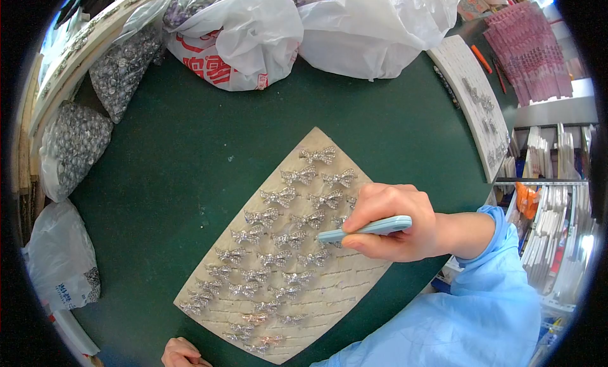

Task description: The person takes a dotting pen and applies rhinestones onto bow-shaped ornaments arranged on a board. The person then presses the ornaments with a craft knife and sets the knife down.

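Observation:
My right hand (396, 224) is closed around a slim pale blue tool (384, 226) with a rounded back end. Its narrow front end points left, right by the silver bow-shaped rings (289, 239) in the middle of the board. A cream slotted display board (342, 291) lies at a slant on the table, with rows of these sparkling bows standing in its slits. Near its bottom corner are two rose-gold bows (255, 318). Beyond the board's lower left edge, my left hand (180, 353) rests with curled fingers, partly cut off by the frame.
The table (158, 158) is dark green. White plastic bags (253, 37) stand along its far edge, and bags of small grey beads (76, 145) along the left. At right lie another ring board (465, 82), an orange pen (481, 59) and pink packets (529, 53). Shelves (548, 180) stand beyond.

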